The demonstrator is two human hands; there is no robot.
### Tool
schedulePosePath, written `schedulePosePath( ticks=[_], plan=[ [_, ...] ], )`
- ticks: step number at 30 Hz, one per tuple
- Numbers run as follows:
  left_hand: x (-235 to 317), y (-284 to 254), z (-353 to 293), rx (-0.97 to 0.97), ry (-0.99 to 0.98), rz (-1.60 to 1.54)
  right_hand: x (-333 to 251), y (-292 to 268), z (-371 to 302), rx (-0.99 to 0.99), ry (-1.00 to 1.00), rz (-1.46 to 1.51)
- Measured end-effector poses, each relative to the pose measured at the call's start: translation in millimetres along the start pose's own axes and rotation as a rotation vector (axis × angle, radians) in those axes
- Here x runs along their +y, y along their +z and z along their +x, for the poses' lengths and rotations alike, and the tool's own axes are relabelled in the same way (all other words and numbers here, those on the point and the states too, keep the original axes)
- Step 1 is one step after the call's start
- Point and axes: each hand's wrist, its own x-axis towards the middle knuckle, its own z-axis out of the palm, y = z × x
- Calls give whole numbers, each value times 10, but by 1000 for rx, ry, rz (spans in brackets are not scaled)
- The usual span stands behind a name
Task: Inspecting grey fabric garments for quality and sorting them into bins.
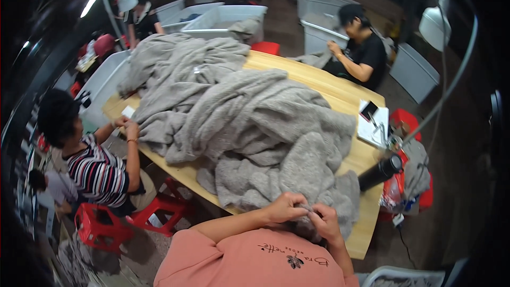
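Observation:
A large heap of grey fluffy fabric [255,106] covers most of the wooden table [366,223] and hangs over its near edge. Close to my body, my left hand [287,207] pinches a bit of this fabric between thumb and fingers. Right beside it, my right hand [325,220] is closed on the same edge, the fingertips of both hands nearly touching. Whatever small detail lies between the fingertips is too small to make out. Folds of the fabric spread out ahead of both hands and to their right.
A black bottle [381,172] lies at the right table edge, near a white pad [373,125] with a phone on it. A person in stripes [98,167] handles fabric at left; another in black [366,53] sits opposite. Red stools [103,228], plastic bins [226,18] and a lamp [435,27] stand around.

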Motion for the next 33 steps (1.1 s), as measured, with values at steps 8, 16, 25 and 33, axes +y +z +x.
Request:
schedulePosePath(
  ticks=[8,16,25,33],
  plan=[
    [-22,13,-99,-58,-4,-23,82,177,-74,142,-159,-68],
    [-117,-53,-39,6,-6,-137,40,204,-31,100,-280,-240],
    [-80,-44,-106,-76,-131,-281,93,228,-67,201,-206,-121],
    [220,-330,93,335,-137,-406,210,119,-421,344,-397,-727]
  ],
)
